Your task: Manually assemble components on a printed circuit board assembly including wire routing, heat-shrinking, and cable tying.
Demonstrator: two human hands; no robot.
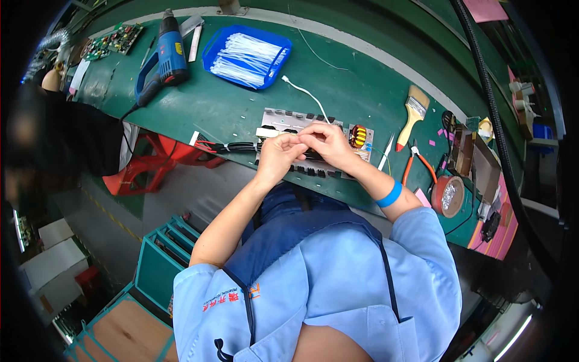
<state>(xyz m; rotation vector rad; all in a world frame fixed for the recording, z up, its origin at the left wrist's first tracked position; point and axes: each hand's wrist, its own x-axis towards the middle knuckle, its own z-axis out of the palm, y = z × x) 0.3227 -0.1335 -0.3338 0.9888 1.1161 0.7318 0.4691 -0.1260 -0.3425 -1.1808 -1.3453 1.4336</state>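
My left hand (278, 158) and my right hand (330, 145) meet over an open power supply board (277, 116), fingertips pinched together. Whatever lies between the fingers is too small or too hidden to make out. Covered in part by my hands, the board carries a black-and-yellow wound coil (358, 136) at its right and dark parts along its edges. A bundle of black cables (238, 146) leaves its left side and ends in red wires with a white connector (195, 138). From behind my right hand a white cable (309, 95) with a small end piece runs up across the bench.
Beyond the board stands a blue tray (208, 58) of white cable ties, with a blue heat gun (171, 51) to its left. On the right lie a paintbrush (413, 116), orange-handled pliers (411, 161) and a tape roll (448, 196). Another person's dark sleeve (90, 139) is at the left.
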